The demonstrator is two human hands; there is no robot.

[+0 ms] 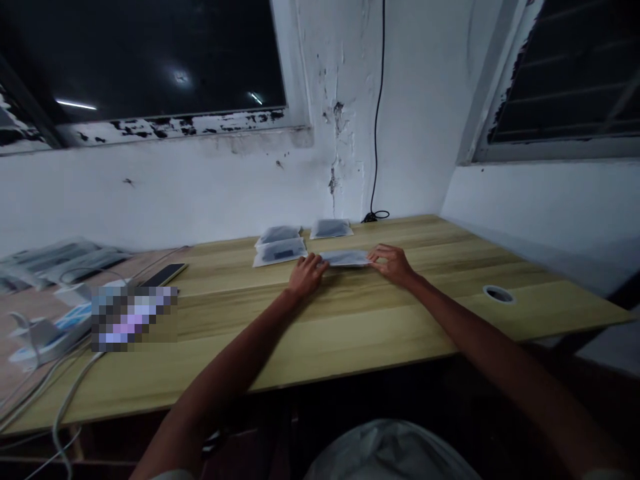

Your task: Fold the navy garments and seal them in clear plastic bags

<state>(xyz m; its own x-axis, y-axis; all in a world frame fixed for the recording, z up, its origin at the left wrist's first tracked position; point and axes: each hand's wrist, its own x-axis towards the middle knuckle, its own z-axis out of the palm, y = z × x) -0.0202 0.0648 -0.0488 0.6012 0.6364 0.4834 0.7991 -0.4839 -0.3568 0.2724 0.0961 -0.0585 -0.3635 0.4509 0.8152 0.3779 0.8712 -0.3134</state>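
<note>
A flat translucent plastic pouch (346,258) with something dark inside lies on the wooden table (350,320). My left hand (306,275) holds its left end and my right hand (394,261) pinches its right end. Just behind, two similar pouches (280,248) are stacked, and a third pouch (331,229) lies near the wall.
A phone (165,274), a power strip with white cables (45,337) and more pouches (55,257) sit at the left. A black cable (376,133) hangs down the wall. A round cable hole (499,293) is at the right. A white bag (390,450) sits on my lap.
</note>
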